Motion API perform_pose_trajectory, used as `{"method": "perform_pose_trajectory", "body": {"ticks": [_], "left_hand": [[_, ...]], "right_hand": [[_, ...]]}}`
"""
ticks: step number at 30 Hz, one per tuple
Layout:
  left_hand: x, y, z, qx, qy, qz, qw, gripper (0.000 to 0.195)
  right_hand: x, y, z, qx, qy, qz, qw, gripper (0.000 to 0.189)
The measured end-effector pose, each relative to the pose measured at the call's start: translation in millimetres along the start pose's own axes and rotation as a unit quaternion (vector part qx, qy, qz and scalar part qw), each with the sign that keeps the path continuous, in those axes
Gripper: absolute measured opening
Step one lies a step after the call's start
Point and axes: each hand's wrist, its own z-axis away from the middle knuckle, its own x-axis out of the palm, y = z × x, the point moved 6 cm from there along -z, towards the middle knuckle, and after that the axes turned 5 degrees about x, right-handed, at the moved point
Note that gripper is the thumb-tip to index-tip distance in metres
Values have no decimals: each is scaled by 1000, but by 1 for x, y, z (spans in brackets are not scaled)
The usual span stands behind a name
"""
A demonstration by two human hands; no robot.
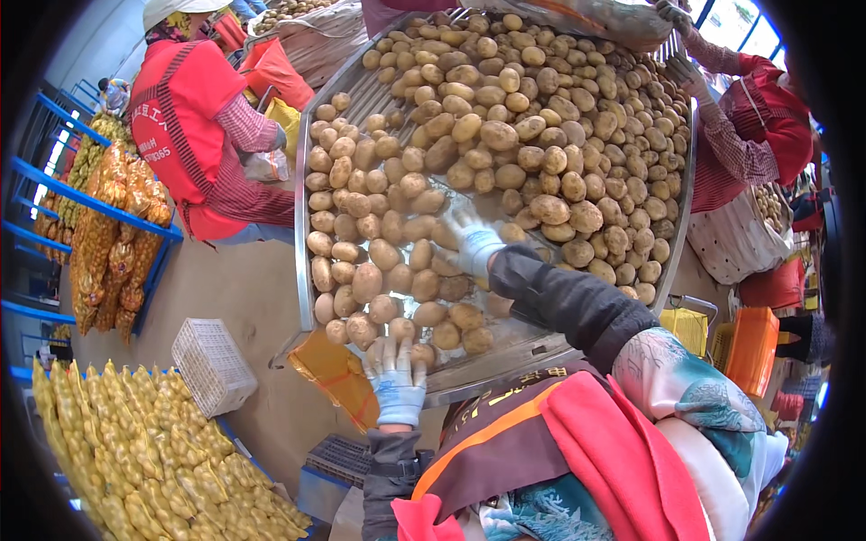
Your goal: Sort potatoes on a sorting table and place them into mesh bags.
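Observation:
A metal sorting table point(678, 223) with a raised rim is heaped with potatoes point(500, 135), piled thickest at the far and right side. My left hand point(394, 389), in a white and blue work glove, lies at the near left edge, fingertips against potatoes there; whether it grips one cannot be told. My right hand point(470, 240), gloved alike, reaches into the middle of the table beside several potatoes, slightly blurred, with its fingers partly hidden. Bare wet-looking metal shows near it. Looser potatoes lie in rows at the left of the table.
A person in red point(183, 128) stands at the left, another person point(758, 128) at the right. A white plastic crate point(213, 365) and netted potato sacks point(149, 453) are on the left. A dark crate point(338, 460) stands near my left arm. An orange crate point(752, 351) is at the right.

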Motion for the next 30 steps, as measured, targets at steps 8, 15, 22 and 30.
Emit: {"method": "perform_pose_trajectory", "body": {"ticks": [8,15,22,30], "left_hand": [[-2,-15,-24,-58,14,-5,998,53],[-3,-40,-55,-95,35,-12,995,56],[-10,-66,-63,-101,45,-17,994,54],[3,-107,-133,-130,25,-42,990,48]], "right_hand": [[28,-63,48,-210,-216,-13,953,46],[-11,-64,-44,-225,59,14,972,56],[-17,-83,-137,-52,-70,87,992,63],[23,-103,-58,-265,-124,91,952,65]]}}
